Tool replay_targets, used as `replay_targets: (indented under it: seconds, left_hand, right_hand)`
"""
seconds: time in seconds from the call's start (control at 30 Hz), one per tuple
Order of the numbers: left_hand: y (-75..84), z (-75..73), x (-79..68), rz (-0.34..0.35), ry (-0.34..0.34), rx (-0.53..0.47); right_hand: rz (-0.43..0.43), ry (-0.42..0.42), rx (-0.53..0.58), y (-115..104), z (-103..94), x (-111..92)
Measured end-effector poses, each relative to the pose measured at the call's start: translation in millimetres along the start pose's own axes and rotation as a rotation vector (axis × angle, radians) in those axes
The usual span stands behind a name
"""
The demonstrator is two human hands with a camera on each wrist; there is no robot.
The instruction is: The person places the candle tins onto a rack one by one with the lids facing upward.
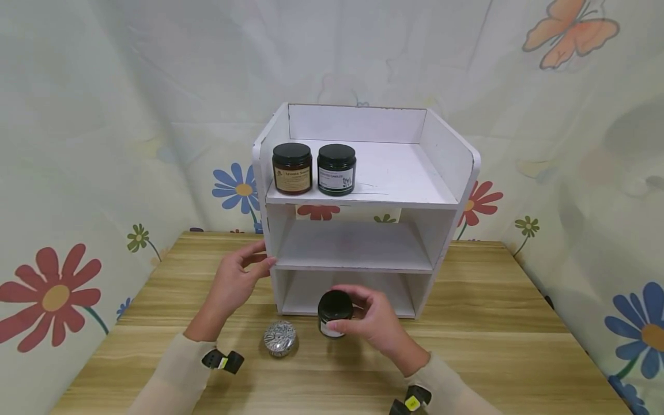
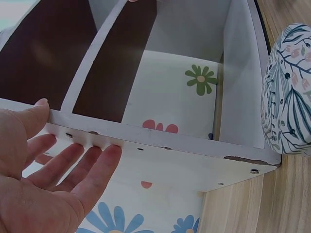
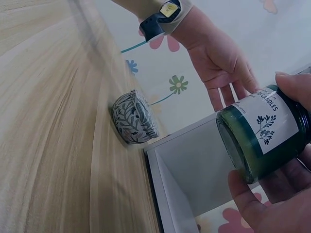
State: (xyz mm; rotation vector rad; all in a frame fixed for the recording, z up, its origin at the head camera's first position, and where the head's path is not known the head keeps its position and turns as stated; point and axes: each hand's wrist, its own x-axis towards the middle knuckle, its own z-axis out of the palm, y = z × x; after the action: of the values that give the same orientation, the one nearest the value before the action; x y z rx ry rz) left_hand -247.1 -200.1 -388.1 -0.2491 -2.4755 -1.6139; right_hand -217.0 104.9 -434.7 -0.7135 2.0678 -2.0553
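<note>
My right hand (image 1: 377,323) grips a dark green candle jar (image 3: 265,131) with a black lid and a white label. It holds the jar in front of the shelf unit's lowest level, fingers and thumb around its sides. My left hand (image 1: 236,282) touches the left side of the white shelf unit (image 1: 363,269). In the left wrist view, the thumb rests at the front edge and the extended fingers lie against the outer side panel. A round patterned tin (image 1: 280,339) sits on the table between my forearms.
On the shelf unit's top level, a brown candle jar (image 1: 293,168) with a tan label and a green candle jar (image 1: 336,169) with a white label stand side by side at the left. Beneath everything is a wood-grain table (image 1: 493,346). A flower-printed curtain (image 1: 197,115) hangs behind.
</note>
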Motion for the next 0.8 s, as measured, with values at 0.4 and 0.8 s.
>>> replay_targets:
  seconds: [0.4,0.8]
  left_hand:
    - [-1.9,0.9,1.2,0.004,0.002,-0.002]
    - [-1.2,0.5,0.8,0.008,0.0,0.012]
  right_hand:
    - [0.0,0.011,-0.003,-10.5,0.6,-1.2]
    - [-0.022,0.005,-0.002,-14.6,0.9,-2.6]
